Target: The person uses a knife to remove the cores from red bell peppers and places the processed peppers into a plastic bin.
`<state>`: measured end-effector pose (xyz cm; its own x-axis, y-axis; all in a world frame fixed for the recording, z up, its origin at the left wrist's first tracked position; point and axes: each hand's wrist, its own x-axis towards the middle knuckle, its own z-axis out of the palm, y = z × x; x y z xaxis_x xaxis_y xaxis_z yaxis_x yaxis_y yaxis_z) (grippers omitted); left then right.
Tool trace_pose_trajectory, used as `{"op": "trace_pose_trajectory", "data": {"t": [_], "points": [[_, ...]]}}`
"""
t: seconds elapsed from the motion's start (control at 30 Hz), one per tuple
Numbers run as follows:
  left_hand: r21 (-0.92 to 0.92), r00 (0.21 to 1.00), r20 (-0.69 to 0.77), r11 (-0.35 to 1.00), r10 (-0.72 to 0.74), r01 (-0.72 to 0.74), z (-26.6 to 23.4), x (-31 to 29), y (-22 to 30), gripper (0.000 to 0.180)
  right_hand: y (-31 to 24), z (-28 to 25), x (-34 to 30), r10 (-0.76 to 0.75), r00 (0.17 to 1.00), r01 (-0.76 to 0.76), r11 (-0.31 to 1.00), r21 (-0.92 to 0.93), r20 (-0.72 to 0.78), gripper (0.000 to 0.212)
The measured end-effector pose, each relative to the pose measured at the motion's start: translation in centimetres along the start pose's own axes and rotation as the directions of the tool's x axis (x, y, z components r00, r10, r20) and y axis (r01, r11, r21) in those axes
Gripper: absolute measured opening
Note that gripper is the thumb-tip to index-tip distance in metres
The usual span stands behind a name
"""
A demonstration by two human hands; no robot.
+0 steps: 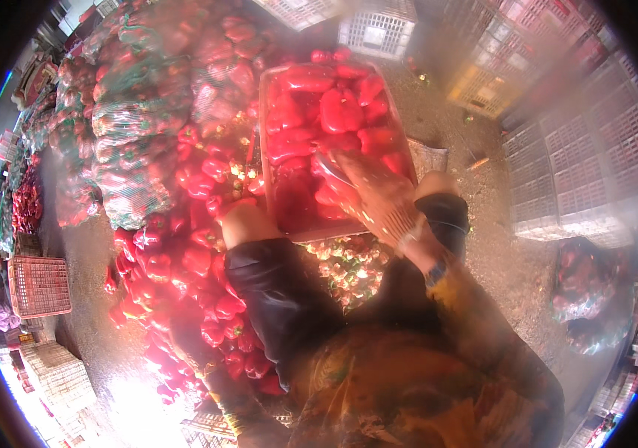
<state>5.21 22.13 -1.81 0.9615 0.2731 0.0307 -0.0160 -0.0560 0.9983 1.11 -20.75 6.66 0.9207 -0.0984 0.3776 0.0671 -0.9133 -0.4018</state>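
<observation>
My right hand, in a knitted glove, is over the near right part of a crate heaped with red bell peppers. Its fingers are curled around a narrow, shiny thing that is too blurred to name. The crate stands just beyond my knees. To the left, more red bell peppers lie in a loose pile beside my left leg. My left forearm reaches down toward that pile at the lower left. The left hand blurs into the red, and its fingers cannot be made out.
Cut pepper cores and stems lie between my legs. Full mesh sacks of peppers stand at the far left. Stacked plastic crates line the right side, with a filled bag nearby. A red crate sits at the left.
</observation>
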Motion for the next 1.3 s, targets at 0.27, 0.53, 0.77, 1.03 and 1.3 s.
{"op": "trace_pose_trajectory", "data": {"t": [0.27, 0.53, 0.77, 1.03, 1.3], "points": [[0.272, 0.992, -0.121, 0.959, -0.045, 0.076, 0.0, -2.7, -2.8, 0.040, 6.2, 7.4, -0.8, 0.208, 0.978, -0.194, 0.947, 0.254, -0.028, 0.041], [0.171, 0.865, 0.458, 0.934, 0.206, -0.313, 24.2, -0.9, 6.6, 0.051, 7.5, 4.7, -2.6, 0.785, 0.544, -0.251, -0.186, 0.950, 0.297, 0.034], [0.578, 0.598, 0.800, 0.202, 0.048, -0.790, 39.1, -0.9, -5.3, 0.070, 7.2, 5.4, -0.5, 0.802, 0.518, -0.407, -0.076, 0.910, 0.299, 0.038], [0.519, 0.592, 0.770, 0.306, 0.238, -0.798, 39.5, -2.3, -1.8, 0.064, 13.3, 4.8, 5.1, 0.676, 0.593, -0.361, -0.262, 0.895, 0.438, 0.036], [0.458, 0.527, 0.834, 0.326, 0.163, -0.827, 38.9, -2.2, -2.8, 0.072, 15.1, 8.7, 5.1, 0.713, 0.687, -0.574, 0.416, 0.705, 0.138, 0.022]]}}
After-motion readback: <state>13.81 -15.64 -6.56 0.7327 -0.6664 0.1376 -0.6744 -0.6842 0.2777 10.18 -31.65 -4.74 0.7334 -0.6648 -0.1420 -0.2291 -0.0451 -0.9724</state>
